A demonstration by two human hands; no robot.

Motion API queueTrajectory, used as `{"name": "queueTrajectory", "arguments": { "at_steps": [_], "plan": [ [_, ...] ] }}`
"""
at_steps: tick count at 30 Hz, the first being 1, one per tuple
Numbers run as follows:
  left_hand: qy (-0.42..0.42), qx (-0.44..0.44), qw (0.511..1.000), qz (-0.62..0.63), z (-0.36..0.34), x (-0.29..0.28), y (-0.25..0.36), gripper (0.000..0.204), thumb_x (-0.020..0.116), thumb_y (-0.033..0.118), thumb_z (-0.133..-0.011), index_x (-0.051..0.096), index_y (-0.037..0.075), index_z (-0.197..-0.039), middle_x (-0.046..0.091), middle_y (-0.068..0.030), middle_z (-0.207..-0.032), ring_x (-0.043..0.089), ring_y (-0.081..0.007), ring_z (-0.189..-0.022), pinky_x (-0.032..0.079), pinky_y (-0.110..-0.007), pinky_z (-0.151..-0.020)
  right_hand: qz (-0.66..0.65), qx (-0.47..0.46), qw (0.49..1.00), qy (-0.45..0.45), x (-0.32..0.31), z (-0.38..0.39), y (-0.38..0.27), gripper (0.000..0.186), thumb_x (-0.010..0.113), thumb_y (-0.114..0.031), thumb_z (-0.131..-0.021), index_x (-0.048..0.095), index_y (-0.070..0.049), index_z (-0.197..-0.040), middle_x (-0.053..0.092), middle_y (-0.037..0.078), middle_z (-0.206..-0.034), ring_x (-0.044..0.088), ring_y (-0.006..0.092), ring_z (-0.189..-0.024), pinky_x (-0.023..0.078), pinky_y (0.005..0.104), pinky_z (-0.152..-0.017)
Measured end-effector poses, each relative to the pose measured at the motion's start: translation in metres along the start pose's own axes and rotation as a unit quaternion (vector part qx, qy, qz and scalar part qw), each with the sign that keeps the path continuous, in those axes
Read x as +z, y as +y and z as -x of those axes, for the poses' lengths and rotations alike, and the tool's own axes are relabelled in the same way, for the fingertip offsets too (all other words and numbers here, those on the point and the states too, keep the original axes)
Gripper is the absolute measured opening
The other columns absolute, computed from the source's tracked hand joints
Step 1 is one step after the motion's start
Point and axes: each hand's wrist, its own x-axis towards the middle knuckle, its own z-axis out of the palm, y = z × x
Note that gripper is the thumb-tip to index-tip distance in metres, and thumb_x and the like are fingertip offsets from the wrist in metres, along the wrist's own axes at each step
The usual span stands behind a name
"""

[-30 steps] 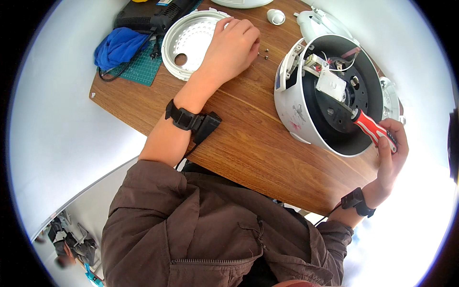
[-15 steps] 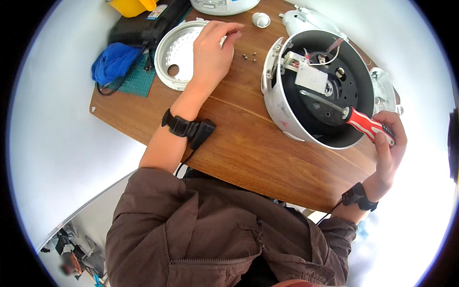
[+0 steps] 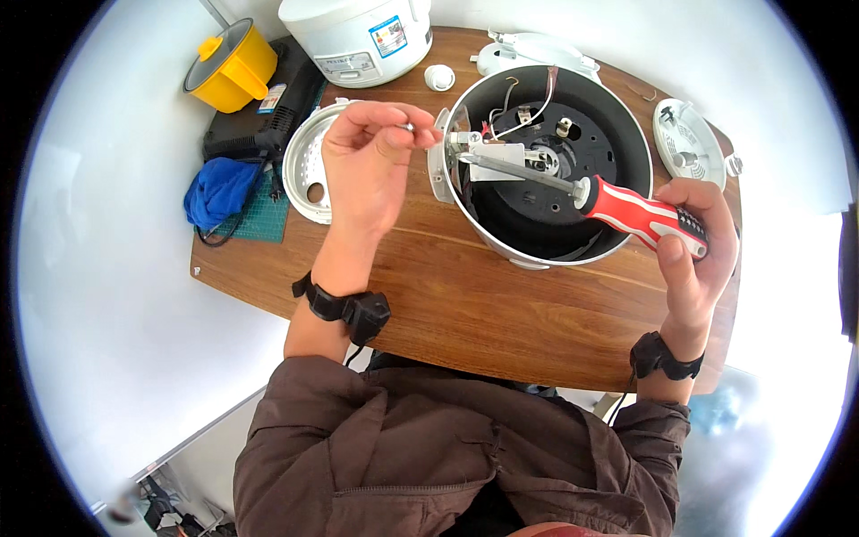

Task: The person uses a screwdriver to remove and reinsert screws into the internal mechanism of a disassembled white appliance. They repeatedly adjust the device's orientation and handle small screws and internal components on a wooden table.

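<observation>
A small metal screw (image 3: 407,127) is pinched between the fingertips of my left hand (image 3: 365,166), held up left of the open rice cooker body (image 3: 501,237). My right hand (image 3: 702,242) grips the red and white handle of a screwdriver (image 3: 640,210). Its shaft points left across the cooker's dark interior, and the tip shows over a pale metal plate (image 3: 498,163) near the left wall. Loose wires (image 3: 537,112) rise from the black base inside. Behind my left hand, a white perforated round cover (image 3: 300,170) is partly hidden.
At the back stand a white rice cooker (image 3: 358,45) and a small white cap (image 3: 439,78). White plastic parts (image 3: 537,55) and a round white lid (image 3: 687,143) lie beyond the cooker body. Left are a yellow pot (image 3: 234,76), a black case (image 3: 242,134), blue cloth (image 3: 219,192) and green mat (image 3: 259,215).
My left hand has come up from beside the perforated cover and now shows a screw in its fingertips. The screwdriver has risen, its tip shifting left toward the metal plate. The view has shifted too.
</observation>
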Motion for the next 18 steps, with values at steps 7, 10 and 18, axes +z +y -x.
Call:
{"name": "queueTrajectory", "arguments": {
  "at_steps": [7, 10, 18],
  "plan": [
    [-0.027, -0.021, 0.999, 0.008, 0.009, 0.028, -0.002, 0.014, 0.077, 0.005, -0.087, 0.069, 0.002, -0.098, 0.073, -0.0177, -0.098, 0.072, -0.0264, -0.089, 0.062, -0.036, -0.077, -0.005, 0.0, 1.0, 0.007, 0.003, 0.001, -0.002, 0.051, 0.074, -0.042, -0.086, 0.063, 0.004, -0.105, 0.065, 0.008, -0.096, 0.06, 0.0119, -0.084, 0.048, 0.0253, -0.076],
    [-0.044, -0.02, 0.999, 0.024, 0.01, 0.024, -0.008, 0.015, 0.078, 0.005, -0.086, 0.069, 0.002, -0.098, 0.073, -0.0167, -0.096, 0.072, -0.0259, -0.09, 0.062, -0.034, -0.074, -0.015, 0.008, 1.0, 0.006, 0.004, 0.001, 0.0, 0.051, 0.075, -0.042, -0.085, 0.063, 0.004, -0.105, 0.066, 0.008, -0.095, 0.06, 0.0122, -0.084, 0.048, 0.0257, -0.075],
    [-0.04, -0.025, 0.999, -0.008, 0.009, 0.026, -0.003, 0.015, 0.078, 0.008, -0.086, 0.069, 0.003, -0.097, 0.072, -0.0138, -0.097, 0.069, -0.0241, -0.092, 0.058, -0.036, -0.081, 0.037, -0.045, 0.998, -0.011, 0.006, -0.003, 0.004, 0.049, 0.075, -0.04, -0.086, 0.062, 0.004, -0.105, 0.066, 0.009, -0.094, 0.06, 0.0124, -0.083, 0.048, 0.0256, -0.075]
  ]
}}
